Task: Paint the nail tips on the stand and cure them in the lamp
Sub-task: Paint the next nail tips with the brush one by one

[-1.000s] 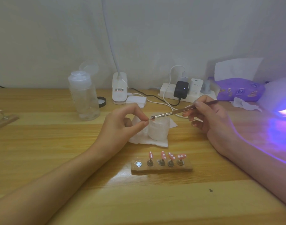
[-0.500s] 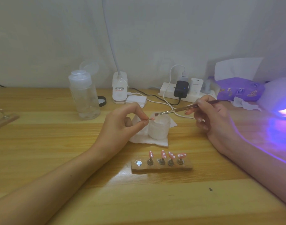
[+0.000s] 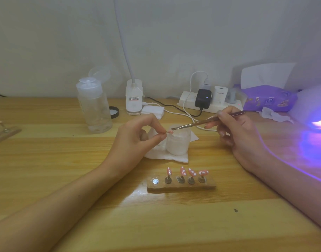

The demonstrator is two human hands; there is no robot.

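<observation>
My left hand (image 3: 137, 140) pinches a small pink nail tip (image 3: 170, 132) between thumb and forefinger, above a frosted jar (image 3: 177, 142). My right hand (image 3: 236, 131) grips a thin metal brush (image 3: 207, 121), and the bristle end touches the held tip. In front of both hands lies a wooden stand (image 3: 181, 184). Several pink nail tips with white dots (image 3: 188, 172) sit on its pegs, and the leftmost magnet spot (image 3: 155, 181) is bare. The curing lamp (image 3: 316, 113) glows violet at the right edge.
A clear pump bottle (image 3: 94, 108) and a black lid (image 3: 113, 112) stand at the back left. A white lamp base (image 3: 134, 99), power strip (image 3: 207, 104) with cables, purple tissue pack (image 3: 268, 98) and folded wipe (image 3: 167, 153) fill the back. Another stand (image 3: 3, 130) sits far left.
The brush tip drew away from the held nail tip to the right, then came back onto it. My left hand has stayed almost still.
</observation>
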